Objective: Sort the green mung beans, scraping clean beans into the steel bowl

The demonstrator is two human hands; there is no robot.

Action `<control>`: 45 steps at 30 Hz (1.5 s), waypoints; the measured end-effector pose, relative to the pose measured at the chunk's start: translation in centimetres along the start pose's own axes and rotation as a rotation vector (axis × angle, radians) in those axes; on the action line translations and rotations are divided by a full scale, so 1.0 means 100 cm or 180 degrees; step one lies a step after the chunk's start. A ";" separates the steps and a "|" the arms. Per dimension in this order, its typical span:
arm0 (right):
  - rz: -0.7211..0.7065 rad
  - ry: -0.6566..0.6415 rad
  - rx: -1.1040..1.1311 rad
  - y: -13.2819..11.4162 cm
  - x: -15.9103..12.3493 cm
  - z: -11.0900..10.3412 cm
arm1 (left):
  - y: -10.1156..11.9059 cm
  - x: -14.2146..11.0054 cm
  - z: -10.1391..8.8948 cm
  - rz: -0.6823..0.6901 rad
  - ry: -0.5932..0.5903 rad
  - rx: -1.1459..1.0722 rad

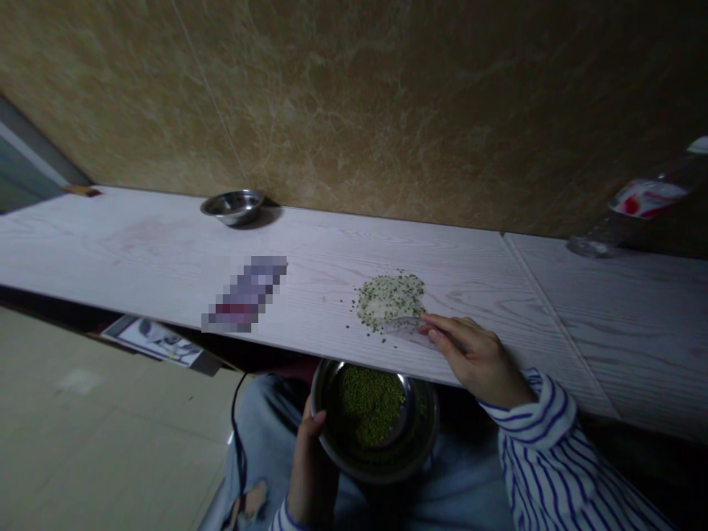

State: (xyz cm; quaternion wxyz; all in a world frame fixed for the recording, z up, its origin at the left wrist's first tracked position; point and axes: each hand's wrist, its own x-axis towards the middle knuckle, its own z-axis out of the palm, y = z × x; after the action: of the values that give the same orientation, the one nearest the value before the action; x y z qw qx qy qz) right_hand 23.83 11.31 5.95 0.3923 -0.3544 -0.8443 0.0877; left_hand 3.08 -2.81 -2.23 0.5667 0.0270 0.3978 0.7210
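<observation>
My left hand grips the left rim of a steel bowl, held over my lap just below the counter edge. Green beans, which look like mung beans, cover the bowl's bottom. Above it, my right hand pinches a clear, scoop-like plastic piece low over the counter. That piece touches or hovers at the near edge of a flat pile of white grains mixed with green beans; the exact contact is unclear. A few loose beans lie around the pile.
A small steel bowl stands by the wall. A pixelated flat object lies left of the pile. A clear plastic bottle with a red-and-white label leans at the right. Below the counter sticks out a box.
</observation>
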 end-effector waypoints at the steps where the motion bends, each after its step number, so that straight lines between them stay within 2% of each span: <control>1: -0.0004 -0.0018 0.0004 0.000 0.000 0.000 | 0.000 0.000 0.000 -0.0010 0.0028 0.0016; 7: -0.0019 -0.0129 -0.0036 0.001 0.000 0.001 | 0.001 0.000 0.001 -0.0035 0.0104 0.0075; 13: 0.0107 0.0035 -0.0141 0.002 0.000 0.002 | 0.001 0.000 0.001 -0.0035 0.0094 0.0151; 24: 0.0023 -0.0127 0.0010 0.000 0.004 0.003 | 0.001 0.000 0.003 0.0008 -0.0007 0.0088; 39: 0.0083 -0.0293 0.0003 -0.001 0.007 0.006 | 0.000 0.000 0.002 -0.0037 0.0077 0.0048; 45: 0.0129 -0.0137 -0.0031 -0.001 0.009 0.007 | 0.001 0.001 -0.001 0.0010 0.0160 -0.0012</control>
State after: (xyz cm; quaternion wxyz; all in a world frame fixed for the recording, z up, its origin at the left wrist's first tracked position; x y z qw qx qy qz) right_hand 22.91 11.92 6.08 0.3703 -0.3715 -0.8456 0.0991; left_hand 2.94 -2.76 -2.28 0.5555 0.0084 0.4105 0.7231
